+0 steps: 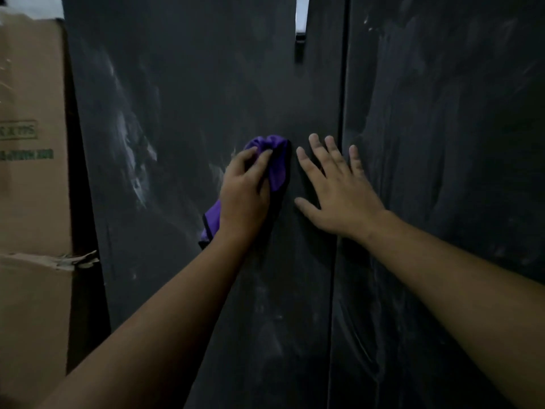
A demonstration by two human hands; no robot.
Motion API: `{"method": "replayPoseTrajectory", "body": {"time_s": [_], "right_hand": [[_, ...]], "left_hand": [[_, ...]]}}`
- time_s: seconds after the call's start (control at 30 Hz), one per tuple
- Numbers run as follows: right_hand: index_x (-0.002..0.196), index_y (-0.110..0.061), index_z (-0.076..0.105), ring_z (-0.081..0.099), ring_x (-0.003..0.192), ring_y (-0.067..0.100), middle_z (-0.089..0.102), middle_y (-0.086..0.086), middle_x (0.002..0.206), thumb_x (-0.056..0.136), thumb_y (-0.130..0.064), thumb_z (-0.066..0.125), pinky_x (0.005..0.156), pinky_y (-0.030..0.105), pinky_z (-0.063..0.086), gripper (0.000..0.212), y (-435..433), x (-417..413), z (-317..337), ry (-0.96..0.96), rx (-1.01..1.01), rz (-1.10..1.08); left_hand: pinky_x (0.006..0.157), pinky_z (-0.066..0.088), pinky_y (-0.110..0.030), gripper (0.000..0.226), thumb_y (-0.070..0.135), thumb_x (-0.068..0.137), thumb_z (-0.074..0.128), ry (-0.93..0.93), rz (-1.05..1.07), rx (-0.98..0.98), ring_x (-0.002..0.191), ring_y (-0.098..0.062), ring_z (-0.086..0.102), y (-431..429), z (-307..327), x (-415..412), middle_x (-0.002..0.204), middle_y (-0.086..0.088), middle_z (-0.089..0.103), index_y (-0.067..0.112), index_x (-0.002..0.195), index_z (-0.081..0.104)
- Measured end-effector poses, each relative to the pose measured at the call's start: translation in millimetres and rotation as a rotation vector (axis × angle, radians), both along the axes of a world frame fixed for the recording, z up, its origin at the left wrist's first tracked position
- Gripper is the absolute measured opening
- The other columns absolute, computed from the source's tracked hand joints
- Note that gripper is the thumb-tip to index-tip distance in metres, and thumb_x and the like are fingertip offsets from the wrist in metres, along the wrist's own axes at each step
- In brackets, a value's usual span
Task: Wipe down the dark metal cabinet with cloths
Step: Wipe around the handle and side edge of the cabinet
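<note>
The dark metal cabinet [206,84] has two doors that meet at a vertical seam [342,113], and pale dusty smears show on both sides of it. Left of the seam, the left hand [244,190] presses a bunched purple cloth [278,160] on the door. The right hand [339,196] lies flat just beside the seam. A bright handle [300,28] sits higher, left of the seam.

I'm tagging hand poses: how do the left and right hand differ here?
The left hand grips a bunched purple cloth with curled fingers; the right hand holds nothing, fingers straight and spread. The left hand lies wholly on the left door; the right hand spans the door seam. Both rest against the dark cabinet.
</note>
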State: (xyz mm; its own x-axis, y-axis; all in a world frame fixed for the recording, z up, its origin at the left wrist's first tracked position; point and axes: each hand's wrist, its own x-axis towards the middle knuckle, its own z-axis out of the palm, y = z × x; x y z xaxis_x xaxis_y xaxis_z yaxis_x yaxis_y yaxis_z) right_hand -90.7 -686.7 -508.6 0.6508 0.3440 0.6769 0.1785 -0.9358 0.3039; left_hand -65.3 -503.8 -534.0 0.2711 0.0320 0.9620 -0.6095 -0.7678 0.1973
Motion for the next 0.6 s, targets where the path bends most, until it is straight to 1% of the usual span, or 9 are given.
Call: {"method": "replayPoseTrajectory", "body": {"time_s": [0.07,0.1,0.2,0.3,0.37,0.43,0.5,0.53,0.6], "right_hand": [[0.159,-0.024,-0.009,-0.018,0.152,0.025,-0.02,0.005,0.165,0.1,-0.054,0.038,0.121,0.051,-0.012,0.081,0,1,-2,-0.047,0.031,0.037],[0.16,-0.025,-0.006,-0.016,0.153,0.024,-0.017,0.004,0.166,0.1,-0.052,0.039,0.121,0.05,-0.011,0.08,0,2,-3,-0.058,0.043,0.056],[0.16,-0.027,-0.002,-0.014,0.153,0.022,-0.015,0.001,0.167,0.1,-0.047,0.043,0.121,0.047,-0.012,0.078,-2,3,-3,-0.069,0.058,0.065],[0.16,-0.027,-0.003,-0.014,0.153,0.022,-0.016,0.001,0.166,0.1,-0.044,0.044,0.121,0.048,-0.012,0.078,-1,4,-3,-0.068,0.058,0.049],[0.16,-0.027,-0.001,-0.013,0.153,0.022,-0.015,0.001,0.167,0.099,-0.043,0.046,0.121,0.048,-0.011,0.078,0,4,-4,-0.067,0.061,0.051],[0.16,-0.028,0.0,-0.012,0.154,0.021,-0.014,0.0,0.167,0.099,-0.041,0.047,0.122,0.048,-0.01,0.078,0,3,-3,-0.065,0.066,0.049],[0.16,-0.028,-0.001,-0.013,0.154,0.021,-0.015,-0.001,0.167,0.1,-0.04,0.046,0.122,0.049,-0.011,0.077,1,2,-3,-0.059,0.074,0.041],[0.16,-0.028,-0.001,-0.013,0.154,0.021,-0.015,-0.001,0.167,0.1,-0.039,0.047,0.121,0.049,-0.011,0.077,2,2,-3,-0.061,0.078,0.04],[0.16,-0.028,0.0,-0.012,0.154,0.021,-0.014,-0.001,0.167,0.1,-0.037,0.047,0.121,0.049,-0.011,0.077,4,1,-2,-0.062,0.085,0.038]], "left_hand": [[0.109,0.033,-0.028,0.046,0.016,0.096,0.059,-0.044,0.047,0.207,0.129,-0.028,0.046,9,-20,3,0.143,-0.018,0.048,0.011,0.141,0.055],[0.109,0.038,-0.032,0.048,0.018,0.095,0.06,-0.065,0.054,0.286,0.127,-0.028,0.047,14,-29,5,0.142,-0.018,0.048,0.01,0.142,0.054],[0.098,0.052,-0.046,0.058,0.013,0.087,0.073,-0.067,0.04,0.489,0.121,-0.03,0.047,34,-46,8,0.139,-0.014,0.043,0.011,0.142,0.054],[0.084,0.058,-0.045,0.062,0.009,0.081,0.078,-0.084,0.07,0.647,0.117,-0.032,0.05,52,-35,8,0.133,-0.017,0.052,0.014,0.139,0.058],[0.082,0.057,-0.045,0.056,0.008,0.082,0.078,-0.097,0.069,0.604,0.113,-0.034,0.053,55,-19,7,0.127,-0.019,0.056,0.016,0.136,0.061],[0.087,0.054,-0.045,0.047,0.008,0.087,0.074,-0.073,0.052,0.392,0.112,-0.038,0.054,51,-4,4,0.124,-0.021,0.057,0.016,0.133,0.062],[0.091,0.047,-0.036,0.045,0.008,0.089,0.072,-0.069,0.113,0.249,0.112,-0.037,0.054,41,3,1,0.124,-0.021,0.058,0.012,0.133,0.063],[0.091,0.043,-0.033,0.044,0.007,0.09,0.07,-0.072,0.126,0.222,0.112,-0.036,0.054,37,2,2,0.124,-0.02,0.058,0.01,0.133,0.063],[0.089,0.045,-0.033,0.042,0.006,0.09,0.07,-0.065,0.083,0.209,0.107,-0.035,0.056,33,-4,1,0.121,-0.019,0.06,0.009,0.131,0.064]]}}
